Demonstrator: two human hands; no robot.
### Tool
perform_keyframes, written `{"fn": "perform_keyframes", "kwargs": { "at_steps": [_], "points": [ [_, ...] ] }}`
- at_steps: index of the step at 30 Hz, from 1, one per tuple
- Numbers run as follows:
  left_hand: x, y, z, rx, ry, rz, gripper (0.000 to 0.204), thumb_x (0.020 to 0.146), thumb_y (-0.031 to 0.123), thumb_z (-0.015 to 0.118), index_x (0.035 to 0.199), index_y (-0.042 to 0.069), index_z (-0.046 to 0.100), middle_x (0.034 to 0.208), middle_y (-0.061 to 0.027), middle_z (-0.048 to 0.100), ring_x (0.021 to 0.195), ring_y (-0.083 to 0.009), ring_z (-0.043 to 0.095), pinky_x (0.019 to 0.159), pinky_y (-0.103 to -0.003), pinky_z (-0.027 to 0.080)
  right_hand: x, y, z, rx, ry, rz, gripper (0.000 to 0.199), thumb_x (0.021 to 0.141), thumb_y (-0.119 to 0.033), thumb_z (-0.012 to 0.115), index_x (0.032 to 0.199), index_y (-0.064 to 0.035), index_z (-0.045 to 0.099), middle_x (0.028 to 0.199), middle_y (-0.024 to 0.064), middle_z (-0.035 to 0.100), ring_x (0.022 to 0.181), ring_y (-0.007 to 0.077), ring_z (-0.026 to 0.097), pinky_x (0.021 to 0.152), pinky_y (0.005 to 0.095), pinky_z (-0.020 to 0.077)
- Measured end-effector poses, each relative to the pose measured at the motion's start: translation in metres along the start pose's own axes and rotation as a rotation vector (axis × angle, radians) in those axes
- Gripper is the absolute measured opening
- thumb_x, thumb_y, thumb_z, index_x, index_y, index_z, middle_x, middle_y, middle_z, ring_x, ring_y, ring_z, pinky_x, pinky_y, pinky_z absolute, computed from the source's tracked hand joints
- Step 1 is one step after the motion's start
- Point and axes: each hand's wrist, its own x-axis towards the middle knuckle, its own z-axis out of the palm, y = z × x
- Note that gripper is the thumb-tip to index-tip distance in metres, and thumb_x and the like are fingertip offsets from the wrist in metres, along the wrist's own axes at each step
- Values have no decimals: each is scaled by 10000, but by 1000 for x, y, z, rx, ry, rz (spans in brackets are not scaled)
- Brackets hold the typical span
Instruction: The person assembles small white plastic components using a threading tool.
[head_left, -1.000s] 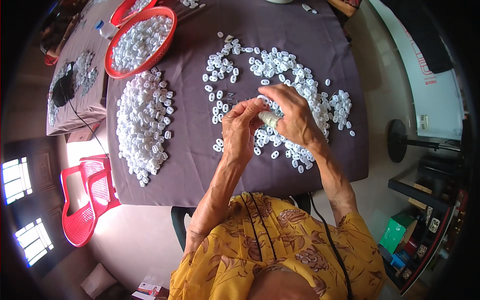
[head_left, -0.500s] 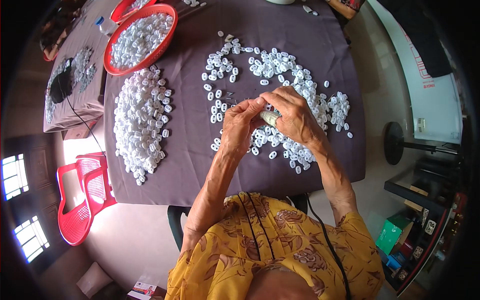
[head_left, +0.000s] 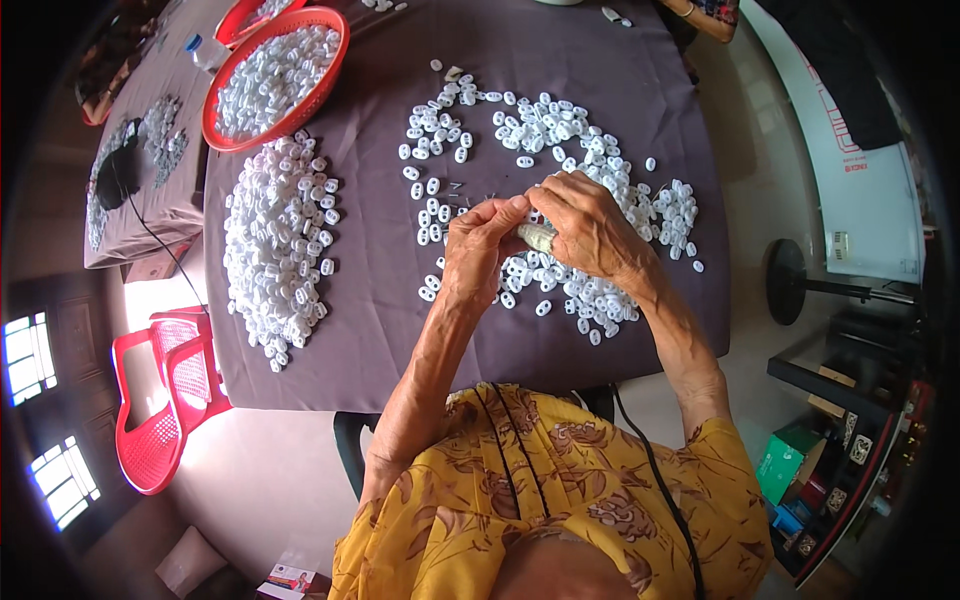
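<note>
Head view: your left hand (head_left: 475, 245) and right hand (head_left: 592, 225) meet at the fingertips above the dark tablecloth (head_left: 385, 320). The fingers hide whatever lies between them; you cannot tell whether they pinch anything. Loose white pieces (head_left: 592, 295) lie around and beneath the right hand; small thin pins (head_left: 455, 187) lie just beyond the left hand. Caution: a loosened fingertip could drop a small item among lookalikes. The pale wrap (head_left: 537, 236) on a right-hand finger may dull touch. A lowered wrist could scatter pieces.
</note>
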Motion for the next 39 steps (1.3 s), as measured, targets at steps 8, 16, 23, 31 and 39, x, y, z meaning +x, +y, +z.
{"fn": "perform_keyframes", "kwargs": {
  "at_steps": [8, 16, 23, 31, 39],
  "points": [
    [1, -5, -1, 1, -15, -50, 185, 830, 202, 624, 767, 28, 614, 707, -14, 580, 654, -103, 562, 646, -280, 511, -9, 12, 10, 78, 32, -73, 233, 550, 80, 557, 778, 40, 534, 718, 135, 535, 683, 298, 559, 614, 387, 471],
    [0, -5, 1, -83, -17, -49, 305, 871, 281, 554, 821, -19, 576, 757, -59, 546, 698, -156, 572, 670, -344, 531, -12, 11, 4, 92, -12, -25, 261, 554, 64, 593, 810, 40, 549, 752, 140, 560, 712, 300, 570, 622, 369, 471],
    [-11, 2, 10, -147, -88, -47, 285, 885, 263, 534, 837, -11, 597, 780, -67, 584, 713, -157, 584, 677, -340, 533, -9, 2, -17, 138, -12, -34, 256, 624, -65, 704, 814, 25, 557, 758, 123, 578, 711, 284, 582, 620, 365, 481],
    [-25, 13, 20, -168, -163, -64, 291, 888, 282, 531, 840, 8, 614, 786, -55, 603, 707, -144, 582, 688, -339, 513, -2, -14, -48, 60, -6, -93, 298, 602, -119, 725, 813, 19, 567, 740, 113, 569, 685, 275, 568, 615, 366, 467],
    [-32, 16, 28, -197, -176, -79, 284, 887, 291, 536, 812, 27, 611, 771, -26, 581, 689, -115, 535, 682, -312, 473, -1, -22, -61, 8, 7, -129, 302, 598, -141, 721, 794, 21, 558, 696, 97, 535, 658, 258, 541, 606, 359, 447]
  ]
}}
